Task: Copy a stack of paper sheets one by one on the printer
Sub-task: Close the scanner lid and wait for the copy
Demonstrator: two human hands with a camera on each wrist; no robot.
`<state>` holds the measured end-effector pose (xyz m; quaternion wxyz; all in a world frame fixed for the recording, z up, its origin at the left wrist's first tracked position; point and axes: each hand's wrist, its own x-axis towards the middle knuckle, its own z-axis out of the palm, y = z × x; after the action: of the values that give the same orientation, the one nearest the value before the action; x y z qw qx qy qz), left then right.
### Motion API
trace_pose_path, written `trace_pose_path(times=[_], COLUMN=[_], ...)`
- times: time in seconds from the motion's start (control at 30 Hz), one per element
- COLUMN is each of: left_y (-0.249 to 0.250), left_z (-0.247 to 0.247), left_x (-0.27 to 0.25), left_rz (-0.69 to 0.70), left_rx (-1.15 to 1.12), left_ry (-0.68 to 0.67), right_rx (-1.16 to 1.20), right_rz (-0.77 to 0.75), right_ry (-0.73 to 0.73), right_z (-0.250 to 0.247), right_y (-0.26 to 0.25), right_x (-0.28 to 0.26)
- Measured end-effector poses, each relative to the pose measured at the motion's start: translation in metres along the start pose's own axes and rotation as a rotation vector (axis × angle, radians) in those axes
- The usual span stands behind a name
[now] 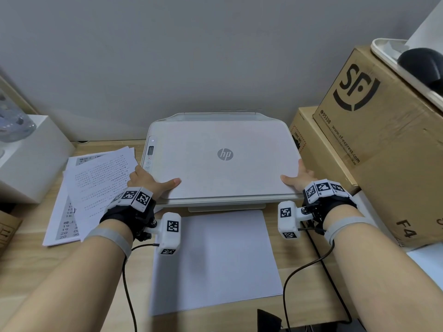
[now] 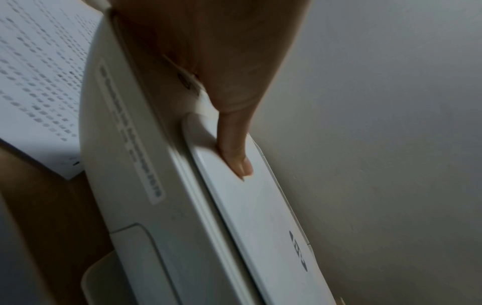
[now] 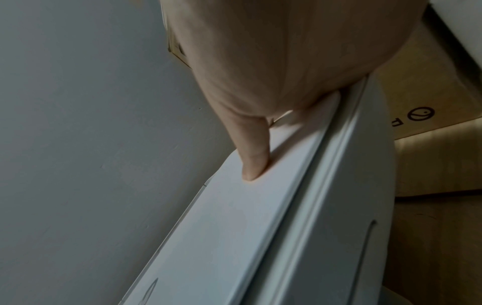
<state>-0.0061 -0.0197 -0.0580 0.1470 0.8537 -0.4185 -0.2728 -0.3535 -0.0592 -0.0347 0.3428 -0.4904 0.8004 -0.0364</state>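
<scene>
The white HP printer (image 1: 220, 164) stands at the back of the wooden desk with its scanner lid (image 2: 260, 216) down. My left hand (image 1: 148, 180) holds the lid's front left corner, thumb (image 2: 234, 152) flat on top and fingers down the side, out of sight. At the front right corner my right hand (image 1: 299, 176) holds the lid (image 3: 221, 237) the same way, thumb (image 3: 253, 156) on top. A loose stack of printed sheets (image 1: 96, 183) lies left of the printer. One blank white sheet (image 1: 215, 259) lies in front of it.
Brown SF cardboard boxes (image 1: 374, 140) crowd the printer's right side, and a tray (image 1: 383, 53) with a dark object sits on top of them. A white box (image 1: 31, 159) stands at the left. Black wrist cables (image 1: 299, 271) trail over the desk. The grey wall is close behind.
</scene>
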Motion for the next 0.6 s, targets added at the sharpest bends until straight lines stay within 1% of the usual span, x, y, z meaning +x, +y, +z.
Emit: trace_pose_path(times=[0.2, 0.37, 0.6], left_y=[0.001, 0.002, -0.003], left_z=[0.0, 0.0, -0.001], left_x=[0.0, -0.002, -0.006], left_rz=[-0.003, 0.001, 0.091], left_rx=[0.007, 0.029, 0.121], left_ry=[-0.001, -0.012, -0.062], right_rx=[0.034, 0.157, 0.303], right_rz=[-0.001, -0.022, -0.093], right_ry=[0.006, 0.086, 0.119], right_z=[0.0, 0.004, 0.007], right_y=[0.0, 0.004, 0.009], right_x=[-0.002, -0.003, -0.011])
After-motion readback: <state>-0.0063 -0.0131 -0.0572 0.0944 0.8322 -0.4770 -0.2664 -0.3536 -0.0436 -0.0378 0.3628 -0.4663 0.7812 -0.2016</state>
